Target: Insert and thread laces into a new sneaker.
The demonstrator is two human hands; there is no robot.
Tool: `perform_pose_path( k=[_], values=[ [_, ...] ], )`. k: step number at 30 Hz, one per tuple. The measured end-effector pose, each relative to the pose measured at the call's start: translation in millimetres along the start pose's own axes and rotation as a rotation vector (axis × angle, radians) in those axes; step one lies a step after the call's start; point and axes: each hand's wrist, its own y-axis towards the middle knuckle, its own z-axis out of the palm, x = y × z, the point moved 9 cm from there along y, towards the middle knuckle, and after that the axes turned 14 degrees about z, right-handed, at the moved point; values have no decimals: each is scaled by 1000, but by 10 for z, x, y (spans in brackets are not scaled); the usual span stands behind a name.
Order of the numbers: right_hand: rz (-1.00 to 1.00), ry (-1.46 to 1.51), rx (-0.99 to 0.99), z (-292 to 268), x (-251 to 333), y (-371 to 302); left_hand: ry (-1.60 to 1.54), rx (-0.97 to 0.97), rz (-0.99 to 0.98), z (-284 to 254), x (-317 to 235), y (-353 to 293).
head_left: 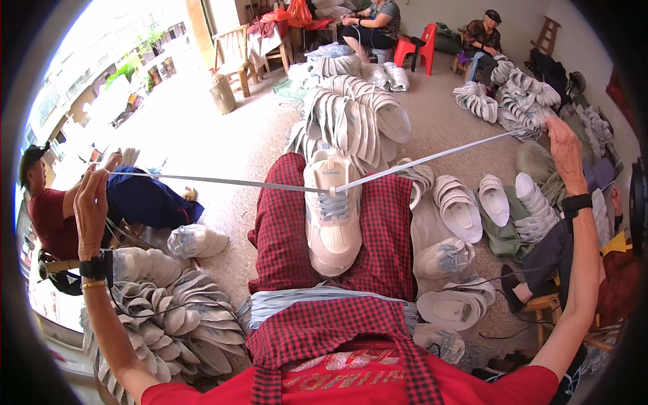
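Observation:
A white sneaker (335, 237) rests between my knees on the red-and-black checked apron (280, 209), its toe towards me. Pale grey-blue laces cross over its tongue. From its upper eyelets the two ends of the shoelace (432, 156) stretch out taut to either side. My left hand (92, 202), raised far to the left, pinches one end. Higher up on the far right, my right hand (565, 154) has its fingers closed on the other end. Across my lap lies a bundle of light blue laces (331, 297).
Stacked shoe uppers (344, 121) rise just beyond the sneaker, with another pile (172, 324) at my left. More white shoes (445, 307) line my right. Co-workers sit at the left, right and back. A red plastic chair (417, 48) stands at the back.

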Motion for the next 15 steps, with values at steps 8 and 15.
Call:
perform_pose_path(
  k=[8, 15],
  values=[
    [172, 211, -493, -506, 304, -449, 657, -91, 133, -496, -252, 48],
    [524, 1160, 130, 1022, 1558, -1188, 218, -209, -514, 274, 250, -736]
  ],
)
